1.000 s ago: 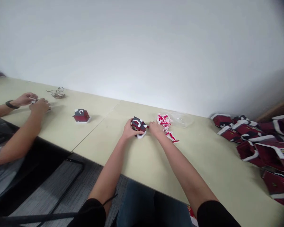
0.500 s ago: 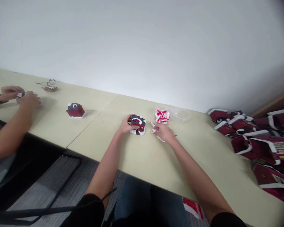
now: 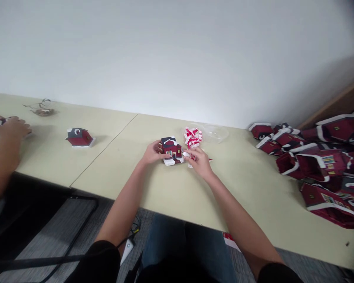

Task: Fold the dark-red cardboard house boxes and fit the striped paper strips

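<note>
My left hand (image 3: 151, 153) is closed around the left side of a small model house (image 3: 175, 149) with dark red walls and a dark, white-edged roof. The house's windowed front faces me. At its right side, my right hand (image 3: 201, 162) pinches a small white piece (image 3: 186, 155), whose exact kind I cannot make out. The piece is close to the wall; whether it touches is unclear. Partly hidden under my right hand lie a few red and white bits (image 3: 210, 160).
Red-and-white striped pieces (image 3: 193, 136) fill a clear tub, with a clear lid (image 3: 216, 133) beside it. Many model houses (image 3: 312, 165) are piled at the right. Another house (image 3: 79, 137) stands left of the table seam. A co-worker's hands (image 3: 13, 127) work at far left.
My right hand has moved from the loose pieces on the table to the house's right side, bringing the white piece. The house has been turned so its front shows more. The whole view has shifted.
</note>
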Available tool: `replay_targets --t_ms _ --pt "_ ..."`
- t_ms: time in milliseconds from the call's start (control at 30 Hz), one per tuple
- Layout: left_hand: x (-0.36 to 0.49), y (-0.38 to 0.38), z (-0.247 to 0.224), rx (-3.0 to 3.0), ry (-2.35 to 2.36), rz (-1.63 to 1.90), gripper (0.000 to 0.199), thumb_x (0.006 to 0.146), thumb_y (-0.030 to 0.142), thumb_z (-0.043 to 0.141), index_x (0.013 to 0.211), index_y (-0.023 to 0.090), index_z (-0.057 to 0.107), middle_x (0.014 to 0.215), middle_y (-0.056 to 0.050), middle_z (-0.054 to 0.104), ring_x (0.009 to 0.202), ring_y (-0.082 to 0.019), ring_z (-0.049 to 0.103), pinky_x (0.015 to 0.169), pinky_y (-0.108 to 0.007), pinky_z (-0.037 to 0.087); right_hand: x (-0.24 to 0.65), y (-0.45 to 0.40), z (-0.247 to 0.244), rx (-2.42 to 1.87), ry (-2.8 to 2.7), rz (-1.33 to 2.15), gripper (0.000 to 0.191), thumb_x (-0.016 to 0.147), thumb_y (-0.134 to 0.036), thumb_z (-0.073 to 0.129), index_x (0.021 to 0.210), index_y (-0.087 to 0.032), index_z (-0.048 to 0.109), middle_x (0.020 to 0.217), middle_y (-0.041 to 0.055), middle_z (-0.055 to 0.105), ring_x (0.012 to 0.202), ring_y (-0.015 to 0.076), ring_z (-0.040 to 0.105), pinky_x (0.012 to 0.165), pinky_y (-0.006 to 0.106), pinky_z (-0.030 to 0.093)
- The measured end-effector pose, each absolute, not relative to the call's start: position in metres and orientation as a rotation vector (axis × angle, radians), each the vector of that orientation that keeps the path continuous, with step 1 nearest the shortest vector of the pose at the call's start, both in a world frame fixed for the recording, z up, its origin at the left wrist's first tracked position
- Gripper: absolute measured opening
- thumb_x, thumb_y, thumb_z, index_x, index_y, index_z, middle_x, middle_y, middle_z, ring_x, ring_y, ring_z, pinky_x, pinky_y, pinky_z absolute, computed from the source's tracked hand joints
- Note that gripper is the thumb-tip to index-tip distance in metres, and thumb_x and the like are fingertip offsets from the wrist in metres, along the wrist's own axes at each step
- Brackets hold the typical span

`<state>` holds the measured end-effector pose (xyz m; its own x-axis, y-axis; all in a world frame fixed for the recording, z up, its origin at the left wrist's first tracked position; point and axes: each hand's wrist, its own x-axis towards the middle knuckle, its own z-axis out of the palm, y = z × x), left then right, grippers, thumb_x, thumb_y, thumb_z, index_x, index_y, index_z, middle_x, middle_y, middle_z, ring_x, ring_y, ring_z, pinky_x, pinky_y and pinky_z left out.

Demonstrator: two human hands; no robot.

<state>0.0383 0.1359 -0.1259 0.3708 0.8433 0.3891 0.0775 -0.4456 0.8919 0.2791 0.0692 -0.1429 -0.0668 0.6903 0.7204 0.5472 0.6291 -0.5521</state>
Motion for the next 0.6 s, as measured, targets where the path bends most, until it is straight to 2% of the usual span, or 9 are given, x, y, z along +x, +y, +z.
replay_targets --t_ms 67,133,300,600 --pt "0.044 0.134 -0.127 1.767 0.759 1.168 0.079 0.053 0.036 0.093 0.120 0.011 0.061 0.089 -0.009 0.069 0.068 -0.015 0.062 0.059 -0.025 0.047 0.273 0.067 -0.142 -1.001 -1.759 0.070 0.030 0.090 -0.037 0.063 0.116 -0.023 0.070 0.102 0.0074 0.070 0.092 0.0215 0.065 0.085 0.037 0.052" --pt "0.048 0.133 -0.128 1.750 0.716 1.178 0.080 0.052 0.035 0.093 0.121 0.010 0.061 0.085 -0.008 0.069 0.065 -0.014 0.060 0.057 -0.024 0.046 0.266 0.066 -0.140 -0.988 -1.757 -0.035 0.032 0.092 -0.036 0.062 0.121 -0.023 0.068 0.104 0.0074 0.071 0.095 0.0221 0.065 0.088 0.038 0.052" --pt "0.053 0.132 -0.129 1.780 0.660 1.174 0.078 0.051 0.034 0.094 0.119 0.010 0.062 0.085 -0.005 0.068 0.063 -0.011 0.056 0.056 -0.021 0.044 0.250 0.067 -0.134 -0.929 -1.831 -0.259 0.021 0.097 -0.026 0.055 0.104 -0.023 0.075 0.100 0.0068 0.072 0.096 0.0206 0.064 0.089 0.037 0.051" --pt "0.055 0.131 -0.128 1.836 0.661 1.172 0.073 0.055 0.036 0.092 0.117 0.011 0.063 0.086 -0.005 0.065 0.064 -0.010 0.053 0.055 -0.020 0.041 0.241 0.074 -0.141 -0.876 -1.822 -0.493 0.025 0.095 -0.016 0.055 0.103 -0.026 0.076 0.104 0.0062 0.071 0.099 0.0206 0.060 0.087 0.036 0.053"
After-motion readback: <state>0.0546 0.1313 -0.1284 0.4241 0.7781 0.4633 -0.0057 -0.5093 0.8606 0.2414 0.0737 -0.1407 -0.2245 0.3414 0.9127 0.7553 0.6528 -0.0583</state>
